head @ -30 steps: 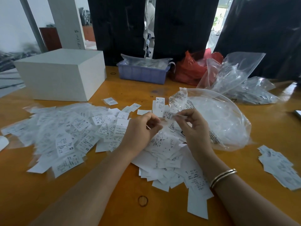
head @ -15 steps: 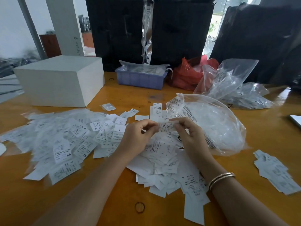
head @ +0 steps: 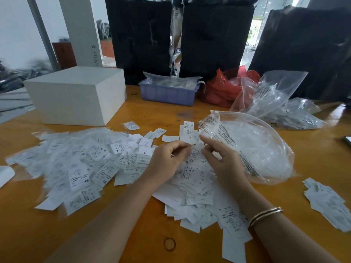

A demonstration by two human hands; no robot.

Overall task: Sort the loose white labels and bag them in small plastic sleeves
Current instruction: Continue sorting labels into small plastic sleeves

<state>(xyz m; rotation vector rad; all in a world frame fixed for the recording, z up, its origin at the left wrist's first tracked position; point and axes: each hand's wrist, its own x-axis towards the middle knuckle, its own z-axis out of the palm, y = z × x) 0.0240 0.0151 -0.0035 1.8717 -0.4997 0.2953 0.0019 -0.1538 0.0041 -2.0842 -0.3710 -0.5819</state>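
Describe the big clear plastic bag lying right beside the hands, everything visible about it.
The big clear plastic bag is thin, glossy, crinkled film, puffed into a rounded dome. It lies on the orange table, right of the label pile. Black warning print runs along its near-left side, and a white tag sits at its upper-left corner. Inside show small clear sleeves, too hazy to count. The right hand sits against its near-left edge; whether the fingers touch it is unclear.
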